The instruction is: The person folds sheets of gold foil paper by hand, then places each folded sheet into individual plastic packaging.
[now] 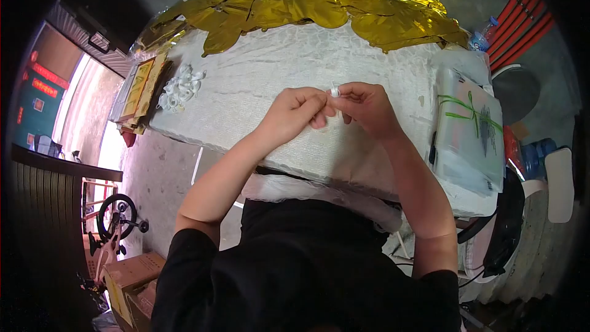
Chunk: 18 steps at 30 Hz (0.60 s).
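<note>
Over the middle of the white-covered table [270,123], my two hands meet with their fingertips close together. My right hand [370,109] pinches a small coil of white ribbon [334,90] between thumb and fingers. My left hand [296,109] is closed, thumb against forefinger, right beside the coil; whether it grips a loose end of the ribbon is too small to make out. To the left on the table lies a loose pile of similar white ribbon coils [181,89].
Flat gold foil balloons [270,9] spread along the table's far edge. A stack of clear plastic packets [470,129] tied with green ribbon sits at right, near a water bottle [483,35]. Printed packets [140,92] stand at the left edge. Cardboard boxes [132,270] are on the floor.
</note>
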Tool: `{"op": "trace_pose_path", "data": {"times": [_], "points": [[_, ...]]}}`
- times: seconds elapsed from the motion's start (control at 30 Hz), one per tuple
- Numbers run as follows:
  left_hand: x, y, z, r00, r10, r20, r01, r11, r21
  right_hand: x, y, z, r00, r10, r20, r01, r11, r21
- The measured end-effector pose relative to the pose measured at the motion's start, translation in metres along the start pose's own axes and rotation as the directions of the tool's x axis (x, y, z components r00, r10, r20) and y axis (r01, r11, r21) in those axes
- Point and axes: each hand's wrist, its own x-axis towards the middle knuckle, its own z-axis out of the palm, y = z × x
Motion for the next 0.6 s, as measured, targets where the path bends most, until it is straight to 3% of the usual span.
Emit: {"op": "trace_pose_path", "data": {"times": [0.03, 0.07, 0.13, 0.17, 0.23, 0.33, 0.53, 0.6], "points": [[-0.001, 0.001, -0.002, 0.998, 0.049, -0.035, -0.044, 0.989, 0.141, 0.000, -0.001, -0.001, 0.999, 0.033, 0.022, -0.033, 0.999, -0.029], [0.001, -0.001, -0.004, 0.998, 0.050, -0.033, -0.044, 0.989, 0.141, 0.000, 0.000, -0.002, 0.999, 0.033, 0.021, -0.032, 0.999, -0.029], [0.003, -0.006, -0.009, 0.974, 0.191, -0.124, -0.169, 0.971, 0.170, 0.002, 0.002, -0.003, 0.988, 0.112, 0.106, -0.115, 0.993, 0.028], [0.004, -0.006, -0.007, 0.973, 0.193, -0.126, -0.170, 0.970, 0.171, 0.001, 0.001, -0.003, 0.988, 0.111, 0.109, -0.114, 0.993, 0.027], [0.006, -0.007, 0.000, 0.939, 0.334, -0.079, -0.307, 0.920, 0.243, 0.000, 0.000, 0.000, 0.981, 0.099, 0.167, -0.119, 0.986, 0.117], [0.002, -0.004, 0.009, 0.970, 0.236, -0.066, -0.228, 0.968, 0.101, -0.001, -0.004, -0.001, 0.967, 0.200, 0.160, -0.229, 0.956, 0.183], [0.007, -0.016, 0.000, 0.984, 0.174, -0.028, -0.173, 0.984, 0.039, 0.001, -0.009, -0.006, 0.931, 0.303, 0.206, -0.343, 0.917, 0.205], [0.007, -0.017, -0.002, 0.983, 0.181, -0.034, -0.177, 0.979, 0.102, 0.001, -0.004, -0.006, 0.938, 0.272, 0.215, -0.320, 0.918, 0.236]]}}
